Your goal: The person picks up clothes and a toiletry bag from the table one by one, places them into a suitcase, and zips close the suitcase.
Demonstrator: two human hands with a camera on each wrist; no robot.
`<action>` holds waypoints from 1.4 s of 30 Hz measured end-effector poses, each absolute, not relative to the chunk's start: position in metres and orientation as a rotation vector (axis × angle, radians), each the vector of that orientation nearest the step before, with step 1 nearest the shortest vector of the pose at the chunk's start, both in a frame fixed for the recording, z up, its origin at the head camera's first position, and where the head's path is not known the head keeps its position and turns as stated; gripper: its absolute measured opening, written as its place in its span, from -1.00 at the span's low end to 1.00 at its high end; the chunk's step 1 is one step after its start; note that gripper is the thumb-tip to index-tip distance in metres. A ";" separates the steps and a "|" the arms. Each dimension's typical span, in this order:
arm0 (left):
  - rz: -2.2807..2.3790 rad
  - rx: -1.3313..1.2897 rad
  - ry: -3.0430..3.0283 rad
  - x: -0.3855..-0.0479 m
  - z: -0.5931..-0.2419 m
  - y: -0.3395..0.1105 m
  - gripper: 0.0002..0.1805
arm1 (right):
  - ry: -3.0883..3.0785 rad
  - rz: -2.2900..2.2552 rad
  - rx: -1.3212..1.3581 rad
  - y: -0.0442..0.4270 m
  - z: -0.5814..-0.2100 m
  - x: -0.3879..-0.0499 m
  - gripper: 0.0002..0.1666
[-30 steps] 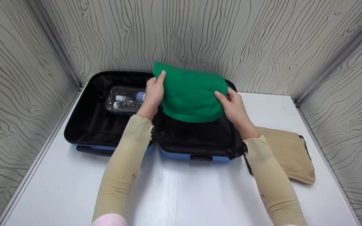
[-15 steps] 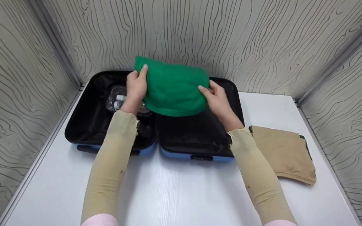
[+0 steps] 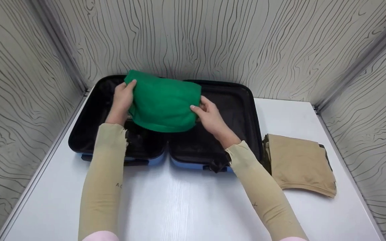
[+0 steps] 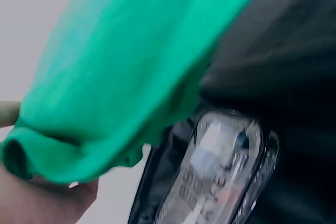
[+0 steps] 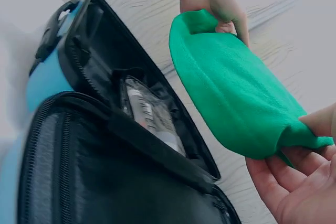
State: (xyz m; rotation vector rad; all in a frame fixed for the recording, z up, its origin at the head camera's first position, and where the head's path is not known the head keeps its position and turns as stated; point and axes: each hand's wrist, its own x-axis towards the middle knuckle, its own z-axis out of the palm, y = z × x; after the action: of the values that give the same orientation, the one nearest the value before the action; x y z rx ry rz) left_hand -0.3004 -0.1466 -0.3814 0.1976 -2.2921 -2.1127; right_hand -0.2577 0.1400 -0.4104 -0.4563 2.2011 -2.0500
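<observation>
White tabletop (image 3: 166, 207) is supporting an open suitcase (image 3: 236, 103) below the grip. Wrist views are showing a clear pouch (image 4: 218, 171) that the head view is largely hiding. Forearms (image 3: 102, 180) reaching forward, left hand (image 3: 122, 100) and right hand (image 3: 212, 118) are pinching opposite ends of green cloth (image 3: 164, 103).

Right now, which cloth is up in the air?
The green cloth, held above the open suitcase; the tan-topped pile lies on the table.

Table (image 3: 159, 204): beneath the suitcase (image 3: 235, 107); wall (image 3: 196, 36) at 12 o'clock.
Cloth (image 3: 163, 102): over the suitcase, left hand (image 3: 122, 98) at 9 o'clock, right hand (image 3: 210, 116) near 3.
Pouch (image 4: 215, 166): in the suitcase's 9 o'clock half; exact spot unclear past the cloth.
Garment stack (image 3: 302, 164): on the table, at the suitcase's 4 o'clock.
</observation>
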 end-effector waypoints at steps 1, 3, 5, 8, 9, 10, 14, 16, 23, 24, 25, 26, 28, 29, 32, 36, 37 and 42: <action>-2.112 0.204 -2.323 -0.300 -0.382 -0.151 -0.57 | 2.190 -2.053 -0.457 0.137 -0.412 -0.257 -0.53; -2.068 0.226 -2.388 -0.299 -0.383 -0.159 -0.53 | 2.180 -2.051 -0.463 0.132 -0.416 -0.256 -0.52; -2.001 0.247 -2.440 -0.299 -0.383 -0.164 -0.56 | 2.162 -2.052 -0.470 0.126 -0.419 -0.255 -0.52; -1.872 0.296 -2.494 -0.297 -0.383 -0.170 -0.62 | 2.129 -2.045 -0.475 0.118 -0.423 -0.253 -0.49; -1.843 0.309 -2.505 -0.297 -0.383 -0.171 -0.63 | 2.122 -2.042 -0.471 0.115 -0.424 -0.253 -0.48; -1.823 0.323 -2.512 -0.296 -0.382 -0.173 -0.64 | 2.117 -2.036 -0.466 0.113 -0.425 -0.252 -0.48; -1.781 0.373 -2.509 -0.293 -0.382 -0.179 -0.67 | 2.105 -2.021 -0.437 0.105 -0.430 -0.250 -0.46; -1.784 0.388 -2.490 -0.292 -0.384 -0.182 -0.67 | 2.101 -2.016 -0.437 0.100 -0.432 -0.249 -0.47; -1.766 0.460 -2.462 -0.290 -0.395 -0.193 -0.65 | 2.091 -1.996 -0.405 0.082 -0.441 -0.246 -0.46; -1.770 0.468 -2.460 -0.289 -0.397 -0.194 -0.65 | 2.095 -1.984 -0.391 0.080 -0.443 -0.245 -0.46; -1.774 0.470 -2.458 -0.288 -0.399 -0.196 -0.66 | 2.093 -1.975 -0.375 0.077 -0.444 -0.245 -0.45; -1.773 0.472 -2.461 -0.287 -0.401 -0.198 -0.66 | 2.090 -1.966 -0.358 0.074 -0.446 -0.244 -0.43; -1.768 0.475 -2.475 -0.286 -0.404 -0.200 -0.67 | 2.084 -1.943 -0.322 0.069 -0.450 -0.243 -0.40; -1.764 0.474 -2.485 -0.286 -0.406 -0.201 -0.68 | 2.087 -1.928 -0.305 0.067 -0.452 -0.242 -0.39; -1.751 0.473 -2.515 -0.284 -0.412 -0.205 -0.69 | 2.097 -1.883 -0.264 0.061 -0.458 -0.240 -0.35; -1.770 0.478 -2.523 -0.281 -0.419 -0.212 -0.72 | 2.127 -1.790 -0.218 0.054 -0.458 -0.237 -0.27; -1.777 0.479 -2.523 -0.281 -0.420 -0.214 -0.73 | 2.133 -1.760 -0.210 0.053 -0.458 -0.236 -0.24; -1.778 0.522 -2.537 -0.277 -0.429 -0.224 -0.72 | 2.140 -1.632 -0.179 0.044 -0.459 -0.230 -0.08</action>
State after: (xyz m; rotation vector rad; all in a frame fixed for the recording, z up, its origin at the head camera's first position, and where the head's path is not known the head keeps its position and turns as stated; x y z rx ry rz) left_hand -0.2772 -0.2245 -0.4288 0.5224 -2.5368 -1.7777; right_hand -0.2305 0.0436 -0.4587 -0.1786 2.1401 -1.6323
